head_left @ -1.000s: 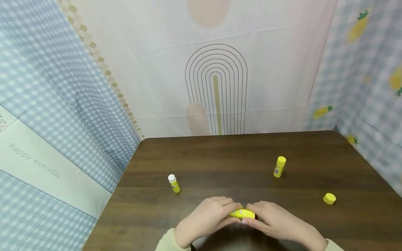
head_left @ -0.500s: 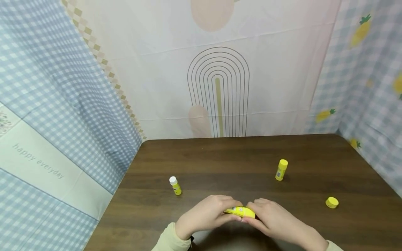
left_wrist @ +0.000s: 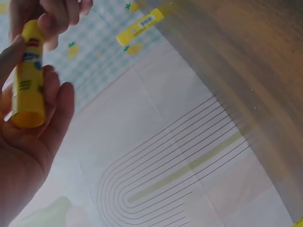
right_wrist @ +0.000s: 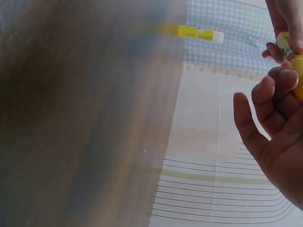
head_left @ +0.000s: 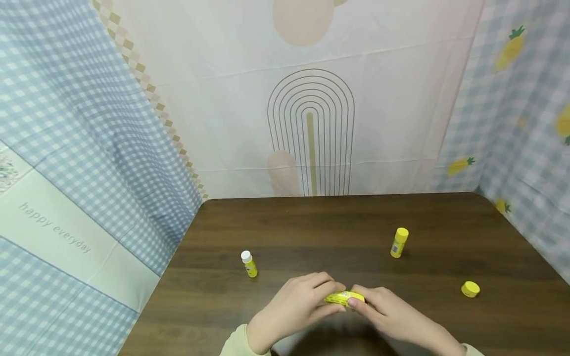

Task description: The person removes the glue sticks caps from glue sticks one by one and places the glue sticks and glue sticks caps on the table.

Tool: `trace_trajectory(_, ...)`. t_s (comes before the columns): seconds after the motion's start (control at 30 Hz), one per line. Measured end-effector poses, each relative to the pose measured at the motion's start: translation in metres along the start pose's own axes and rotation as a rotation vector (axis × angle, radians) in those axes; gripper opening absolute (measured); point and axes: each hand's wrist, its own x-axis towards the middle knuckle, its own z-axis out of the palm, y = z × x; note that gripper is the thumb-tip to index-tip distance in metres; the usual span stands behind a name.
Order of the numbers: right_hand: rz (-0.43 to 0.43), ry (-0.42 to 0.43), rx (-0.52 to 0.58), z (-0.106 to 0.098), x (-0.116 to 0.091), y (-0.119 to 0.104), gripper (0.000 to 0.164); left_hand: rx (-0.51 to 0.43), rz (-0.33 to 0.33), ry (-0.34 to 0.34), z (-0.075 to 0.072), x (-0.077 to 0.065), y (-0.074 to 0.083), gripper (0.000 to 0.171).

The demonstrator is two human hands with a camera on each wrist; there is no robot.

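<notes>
A yellow glue stick [head_left: 338, 298] is held nearly level above the table between both hands. My left hand [head_left: 303, 301] grips its body; in the left wrist view the fingers and thumb curl round the printed tube [left_wrist: 29, 82]. Pinching the opposite end is my right hand [head_left: 387, 309], its thumb laid across the near side. The right wrist view catches only part of the glue stick [right_wrist: 298, 71] at the frame's edge, beside the right hand [right_wrist: 284, 127]. Fingers hide much of the gripped right end.
On the brown wooden table [head_left: 285, 222], a yellow tube with a white top [head_left: 249, 264] stands at the left. Another yellow glue stick [head_left: 399, 243] stands upright beyond the right hand. A short yellow cap [head_left: 470, 289] lies farther right. Patterned cloth [head_left: 222, 109] hangs behind.
My right thumb has shifted from the glue stick's lower edge up onto its near side. Both hands keep hold of it. The head view has tilted slightly; the standing things have not moved.
</notes>
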Motion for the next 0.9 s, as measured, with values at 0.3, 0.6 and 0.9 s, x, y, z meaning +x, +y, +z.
trace_trajectory(0.3,0.021,-0.028,-0.018,0.006,0.001,0.000,0.018,0.026,0.013,-0.065,-0.002,-0.005,0.000,0.028)
trace_trajectory(0.6,-0.001,-0.048,-0.206,-0.002,-0.001,-0.001,0.018,-0.209,0.008,-0.132,0.005,-0.001,-0.006,0.023)
trace_trajectory(0.9,-0.040,-0.033,-0.348,-0.012,-0.003,-0.007,0.018,-0.280,0.025,-0.167,0.002,0.005,-0.005,0.022)
